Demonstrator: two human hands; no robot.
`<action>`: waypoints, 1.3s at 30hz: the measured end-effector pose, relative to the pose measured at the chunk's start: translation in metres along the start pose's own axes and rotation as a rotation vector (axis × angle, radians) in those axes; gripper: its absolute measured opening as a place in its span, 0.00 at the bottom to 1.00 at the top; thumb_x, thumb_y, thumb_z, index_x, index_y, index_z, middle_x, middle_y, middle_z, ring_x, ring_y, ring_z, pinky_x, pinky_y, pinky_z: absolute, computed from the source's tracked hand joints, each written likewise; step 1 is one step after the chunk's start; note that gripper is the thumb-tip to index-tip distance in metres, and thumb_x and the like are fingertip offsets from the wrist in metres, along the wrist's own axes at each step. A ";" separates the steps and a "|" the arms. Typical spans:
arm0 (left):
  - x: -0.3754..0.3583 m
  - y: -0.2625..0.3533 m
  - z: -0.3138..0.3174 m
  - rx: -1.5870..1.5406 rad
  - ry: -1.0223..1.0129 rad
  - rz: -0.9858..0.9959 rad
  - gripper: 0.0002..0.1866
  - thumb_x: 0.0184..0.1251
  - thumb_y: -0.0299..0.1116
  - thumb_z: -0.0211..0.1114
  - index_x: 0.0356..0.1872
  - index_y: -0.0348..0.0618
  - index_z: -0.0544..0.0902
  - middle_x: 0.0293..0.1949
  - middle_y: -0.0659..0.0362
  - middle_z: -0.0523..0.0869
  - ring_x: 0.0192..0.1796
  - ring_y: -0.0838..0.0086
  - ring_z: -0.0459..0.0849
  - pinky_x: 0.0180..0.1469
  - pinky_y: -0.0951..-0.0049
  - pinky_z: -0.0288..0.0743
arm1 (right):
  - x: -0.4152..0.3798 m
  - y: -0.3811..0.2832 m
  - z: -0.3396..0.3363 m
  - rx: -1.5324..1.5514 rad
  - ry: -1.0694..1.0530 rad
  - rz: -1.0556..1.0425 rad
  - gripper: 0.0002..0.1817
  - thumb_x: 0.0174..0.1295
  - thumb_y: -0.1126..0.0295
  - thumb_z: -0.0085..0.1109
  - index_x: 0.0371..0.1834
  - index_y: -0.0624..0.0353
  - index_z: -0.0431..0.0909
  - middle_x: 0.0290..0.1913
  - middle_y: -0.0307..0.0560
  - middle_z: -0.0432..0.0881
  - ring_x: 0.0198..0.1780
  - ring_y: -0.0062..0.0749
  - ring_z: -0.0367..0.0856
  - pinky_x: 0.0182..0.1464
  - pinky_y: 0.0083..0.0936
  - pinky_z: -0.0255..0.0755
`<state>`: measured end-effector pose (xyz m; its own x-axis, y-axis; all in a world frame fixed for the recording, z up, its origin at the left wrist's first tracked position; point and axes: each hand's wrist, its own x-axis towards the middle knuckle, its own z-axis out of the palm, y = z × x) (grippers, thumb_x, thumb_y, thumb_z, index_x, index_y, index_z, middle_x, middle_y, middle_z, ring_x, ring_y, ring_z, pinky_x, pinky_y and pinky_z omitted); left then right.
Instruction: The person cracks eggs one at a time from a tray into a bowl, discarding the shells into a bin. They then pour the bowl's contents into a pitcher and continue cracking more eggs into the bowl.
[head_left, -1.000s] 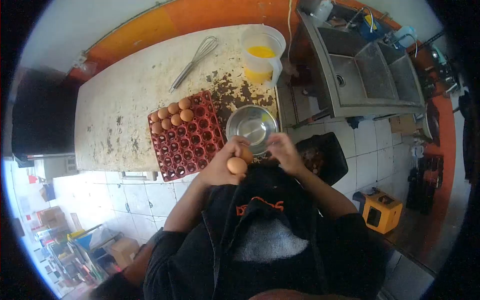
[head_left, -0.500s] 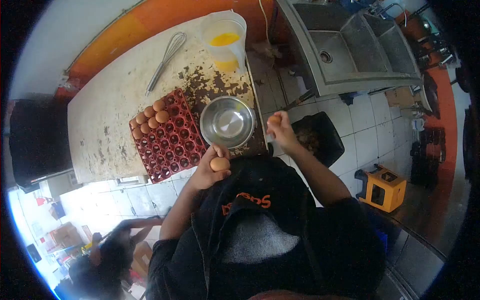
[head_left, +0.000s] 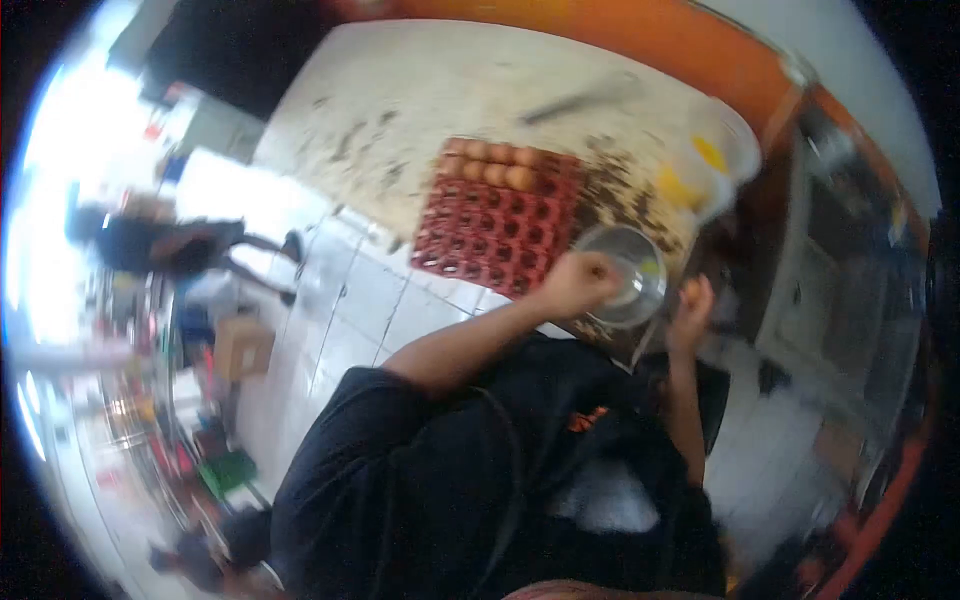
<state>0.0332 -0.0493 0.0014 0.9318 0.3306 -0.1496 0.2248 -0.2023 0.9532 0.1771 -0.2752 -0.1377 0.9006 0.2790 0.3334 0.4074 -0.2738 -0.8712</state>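
Note:
Blurred by motion, my left hand (head_left: 583,287) is closed at the left rim of the metal bowl (head_left: 652,302); its fingers cover most of the egg it holds. My right hand (head_left: 690,318) is closed just right of the bowl, with a brown eggshell (head_left: 692,290) between its fingers. Inside the bowl, a little yellow shows. A red egg tray (head_left: 485,225) lies left of the bowl, with several brown eggs (head_left: 497,176) in two rows at its far side and bare sockets nearer me.
A clear jug (head_left: 738,150) with yellow liquid stands at the table's back right. The whisk (head_left: 575,101) lies farther left. A dark bin (head_left: 716,392) is below my right hand, and a metal sink (head_left: 830,290) is at the right. One person (head_left: 165,245) is at the far left.
The view has swung, shifting the table to the right in it. My left hand has moved from in front of my apron to the bowl's rim. My right hand remains right of the bowl.

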 end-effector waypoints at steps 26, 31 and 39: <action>0.026 0.039 -0.023 0.591 -0.103 0.469 0.25 0.48 0.42 0.71 0.50 0.49 0.81 0.46 0.53 0.86 0.46 0.54 0.86 0.45 0.56 0.80 | 0.058 -0.152 0.012 0.418 -0.947 0.315 0.28 0.66 0.78 0.47 0.71 0.61 0.60 0.52 0.38 0.76 0.46 0.18 0.74 0.47 0.18 0.71; 0.028 0.045 -0.016 0.571 -0.056 0.551 0.23 0.50 0.39 0.68 0.51 0.49 0.80 0.45 0.52 0.85 0.43 0.54 0.86 0.42 0.57 0.81 | 0.057 -0.146 0.021 0.301 -0.848 0.194 0.28 0.61 0.77 0.49 0.68 0.65 0.62 0.56 0.49 0.76 0.59 0.33 0.75 0.64 0.30 0.68; 0.027 0.047 -0.015 0.604 -0.077 0.565 0.22 0.52 0.39 0.67 0.52 0.50 0.80 0.47 0.54 0.85 0.40 0.55 0.87 0.40 0.59 0.82 | 0.057 -0.147 0.024 0.167 -0.814 0.094 0.29 0.58 0.70 0.57 0.65 0.66 0.65 0.56 0.59 0.79 0.58 0.43 0.78 0.63 0.34 0.70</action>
<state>0.0647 -0.0357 0.0462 0.9622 -0.0290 0.2708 -0.1893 -0.7861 0.5884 0.1648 -0.1971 0.0005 0.5124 0.8571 -0.0523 0.2501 -0.2072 -0.9458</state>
